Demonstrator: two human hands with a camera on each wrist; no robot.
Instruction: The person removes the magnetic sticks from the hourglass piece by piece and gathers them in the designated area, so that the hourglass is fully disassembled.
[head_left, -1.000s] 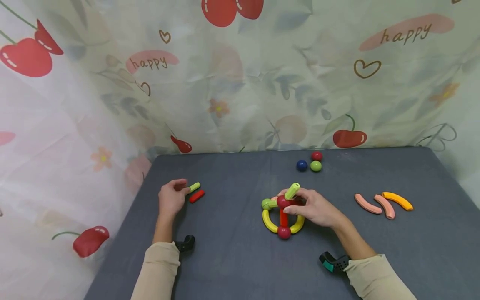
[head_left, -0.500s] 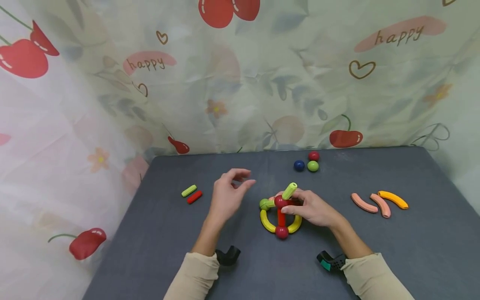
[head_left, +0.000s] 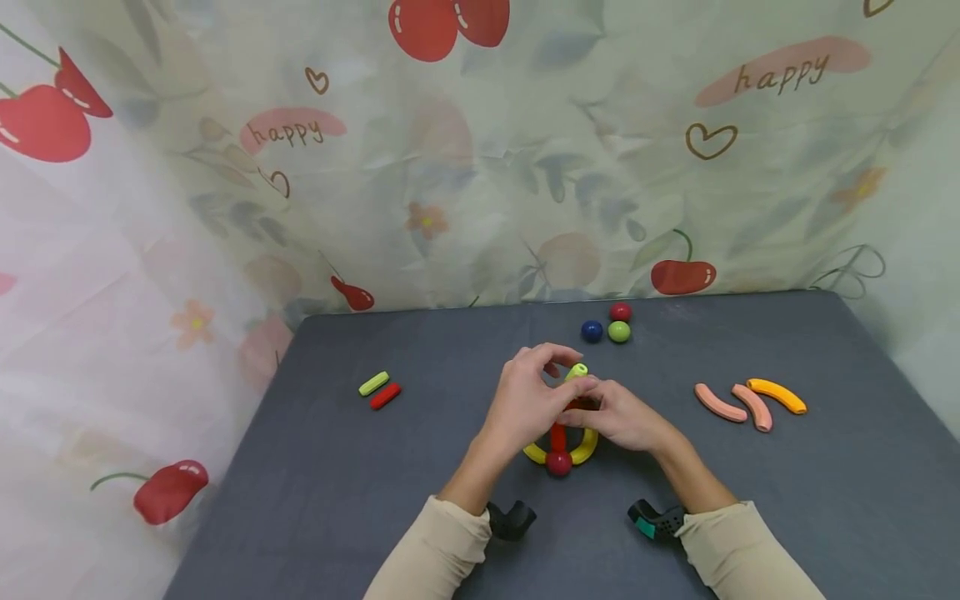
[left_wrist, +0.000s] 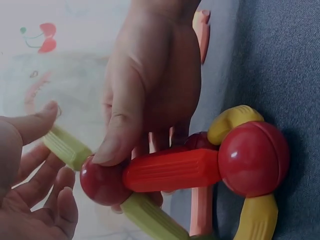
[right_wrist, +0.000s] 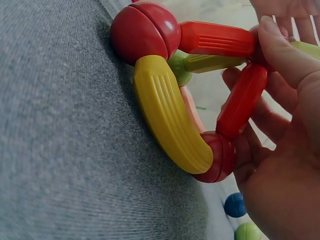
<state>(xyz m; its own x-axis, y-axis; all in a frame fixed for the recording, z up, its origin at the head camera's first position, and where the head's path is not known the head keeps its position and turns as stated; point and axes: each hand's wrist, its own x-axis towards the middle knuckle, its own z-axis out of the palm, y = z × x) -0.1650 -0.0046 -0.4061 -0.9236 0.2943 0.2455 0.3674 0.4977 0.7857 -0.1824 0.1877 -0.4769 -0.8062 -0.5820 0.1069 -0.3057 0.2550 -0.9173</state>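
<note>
My right hand (head_left: pixel 626 421) holds a magnetic ball-and-rod structure (head_left: pixel 558 437) standing on the table. Its thumb presses the upper red ball (left_wrist: pixel 104 184), with the fingers behind. From that ball a light green rod (left_wrist: pixel 67 147) sticks out, and red rods and another green rod lead to lower balls. Curved yellow rods (right_wrist: pixel 167 117) form part of the base. My left hand (head_left: pixel 528 396) is at the free end of the upper green rod, its thumb and spread fingers around it without a visible grip. In the head view it hides part of the structure.
A loose green rod (head_left: pixel 373 383) and a red rod (head_left: pixel 386 396) lie at the left. Blue (head_left: pixel 592 332), red (head_left: pixel 620 312) and green (head_left: pixel 618 332) balls sit at the back. Two pink curved rods (head_left: pixel 720 403) and an orange one (head_left: pixel 777 395) lie at the right.
My left hand has left the loose green and red rods and moved right to the structure's upper green rod. My right hand keeps its hold on the structure.
</note>
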